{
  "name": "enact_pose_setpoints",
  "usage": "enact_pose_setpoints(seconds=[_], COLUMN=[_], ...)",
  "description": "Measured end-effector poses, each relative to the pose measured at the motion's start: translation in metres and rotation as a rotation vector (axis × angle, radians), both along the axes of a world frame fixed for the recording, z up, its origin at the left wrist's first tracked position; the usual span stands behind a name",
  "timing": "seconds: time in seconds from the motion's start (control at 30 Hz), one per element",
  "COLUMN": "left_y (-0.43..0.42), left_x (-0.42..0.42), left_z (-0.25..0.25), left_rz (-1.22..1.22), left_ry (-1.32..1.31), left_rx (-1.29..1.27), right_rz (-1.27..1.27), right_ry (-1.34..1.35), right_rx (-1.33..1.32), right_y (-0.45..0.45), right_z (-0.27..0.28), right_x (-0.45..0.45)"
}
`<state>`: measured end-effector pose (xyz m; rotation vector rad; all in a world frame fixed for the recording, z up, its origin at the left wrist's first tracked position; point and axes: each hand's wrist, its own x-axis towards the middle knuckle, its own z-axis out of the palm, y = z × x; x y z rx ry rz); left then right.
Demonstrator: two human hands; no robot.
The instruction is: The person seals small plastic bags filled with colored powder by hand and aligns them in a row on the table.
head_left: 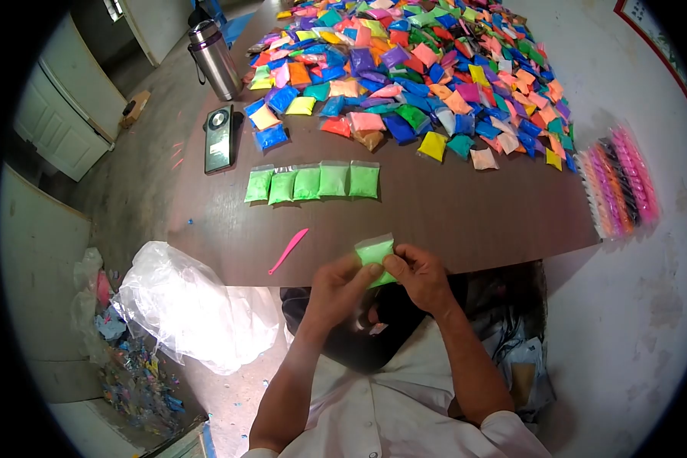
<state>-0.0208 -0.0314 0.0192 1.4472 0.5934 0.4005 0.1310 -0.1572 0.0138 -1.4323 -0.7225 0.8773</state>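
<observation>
A small clear packet of light green clay-like material [377, 250] is held between both hands, just at the table's front edge. My left hand [339, 284] pinches its left side, the thumb pressed on its front. On the other side, my right hand [420, 276] grips it with thumb and bent fingers. Farther up the table, several similar green packets [307, 183] lie side by side in a row. A pink plastic knife-like tool [288, 251] rests left of my hands.
Many coloured packets [404, 69] are heaped over the back of the table [481, 221]. A steel flask [215, 62] and a phone [220, 140] stand and lie at the left. Bundled colourful strips [620, 183] are at the right edge. A white plastic bag [191, 305] sits below left.
</observation>
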Motion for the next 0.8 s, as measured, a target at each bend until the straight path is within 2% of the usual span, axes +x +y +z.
enact_pose_setpoints(seconds=[0.1, 0.2, 0.37, 0.5, 0.6, 0.8], left_y=[-0.005, -0.001, 0.003, 0.008, 0.012, 0.014], left_x=[0.004, 0.002, 0.001, -0.002, -0.004, -0.008], left_z=[0.000, 0.004, 0.003, 0.002, -0.008, 0.007], left_rz=[-0.034, -0.086, -0.084, -0.146, -0.187, -0.189], left_ry=[-0.078, 0.020, 0.005, -0.098, -0.088, -0.038], left_rx=[-0.002, -0.048, -0.090, -0.176, -0.179, -0.243], right_rz=[-0.036, -0.083, -0.082, -0.090, -0.093, -0.170], right_ry=[0.043, 0.025, -0.061, 0.000, 0.028, 0.116], right_rx=[-0.011, -0.013, -0.013, -0.001, 0.013, 0.004], right_y=[0.001, 0.004, 0.004, 0.006, 0.007, 0.007], right_z=[-0.001, 0.002, 0.007, 0.002, 0.003, 0.002], right_x=[0.000, -0.003, -0.004, -0.004, -0.004, -0.001])
